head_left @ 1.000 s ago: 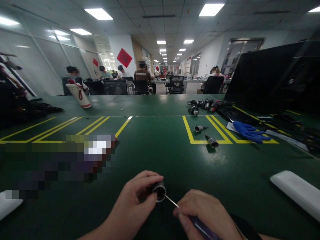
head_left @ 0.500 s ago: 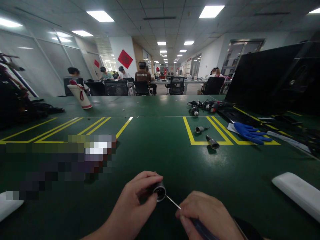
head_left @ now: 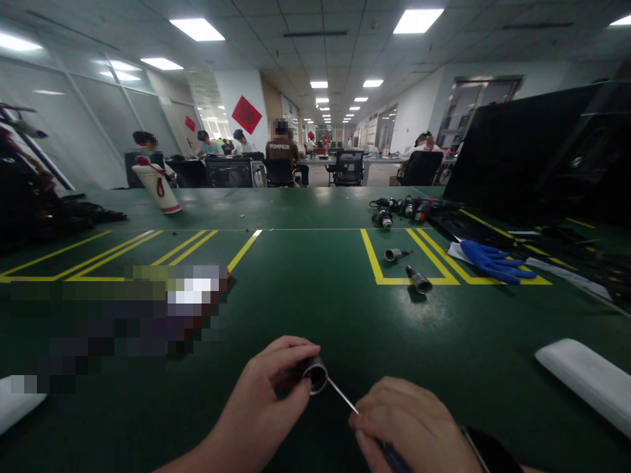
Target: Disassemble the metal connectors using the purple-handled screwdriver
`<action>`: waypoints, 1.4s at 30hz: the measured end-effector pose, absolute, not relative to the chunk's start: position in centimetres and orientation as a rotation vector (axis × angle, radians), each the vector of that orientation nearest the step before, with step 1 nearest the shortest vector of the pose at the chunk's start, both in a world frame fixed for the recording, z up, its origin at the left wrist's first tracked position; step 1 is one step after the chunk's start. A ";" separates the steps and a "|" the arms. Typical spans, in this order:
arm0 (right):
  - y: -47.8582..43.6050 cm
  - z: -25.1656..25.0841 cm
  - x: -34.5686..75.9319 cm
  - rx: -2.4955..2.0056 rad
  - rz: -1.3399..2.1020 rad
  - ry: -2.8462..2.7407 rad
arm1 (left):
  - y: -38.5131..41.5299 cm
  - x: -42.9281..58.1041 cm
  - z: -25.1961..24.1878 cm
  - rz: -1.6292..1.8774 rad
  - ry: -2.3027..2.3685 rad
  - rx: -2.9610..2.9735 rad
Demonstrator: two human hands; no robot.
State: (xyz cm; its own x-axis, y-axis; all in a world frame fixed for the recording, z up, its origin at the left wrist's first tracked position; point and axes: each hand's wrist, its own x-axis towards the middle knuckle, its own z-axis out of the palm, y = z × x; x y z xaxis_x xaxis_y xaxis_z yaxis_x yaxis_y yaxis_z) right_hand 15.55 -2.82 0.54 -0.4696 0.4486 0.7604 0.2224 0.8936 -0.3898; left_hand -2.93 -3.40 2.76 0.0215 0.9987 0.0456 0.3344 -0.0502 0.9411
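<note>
My left hand [head_left: 276,387] is closed around a round metal connector shell [head_left: 315,380], its dark hollow end turned toward me. In my right hand [head_left: 409,420] is a thin screwdriver [head_left: 344,395] with a dark blue handle mostly hidden under the fingers. The slim steel shaft points up and left, its tip at the shell's right rim. Whether the tip is inside the rim or just against it, I cannot tell. Two similar metal pieces with stems lie beyond: a smaller connector piece [head_left: 393,255] and a larger connector piece [head_left: 420,281].
Yellow tape marks boxes on the green table [head_left: 305,289]. To the right lie a blue glove [head_left: 493,261], dark tools [head_left: 394,210] and a white bar-shaped object [head_left: 586,381]. A pale cup [head_left: 158,187] stands back left. A blurred-out item [head_left: 197,295] lies nearer. People sit beyond.
My right hand has shifted slightly to the right and down with the screwdriver, whose shaft tip stays at the shell's rim. My left hand and the shell have barely moved.
</note>
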 end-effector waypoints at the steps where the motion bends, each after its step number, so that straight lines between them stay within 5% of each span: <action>1: -2.8 0.6 15.6 -0.470 0.274 -2.077 | -3.4 -2.9 2.8 1.053 1.420 1.501; 42: -2.7 0.2 14.9 -0.423 0.222 -2.050 | -3.3 -2.5 3.2 0.965 1.468 1.387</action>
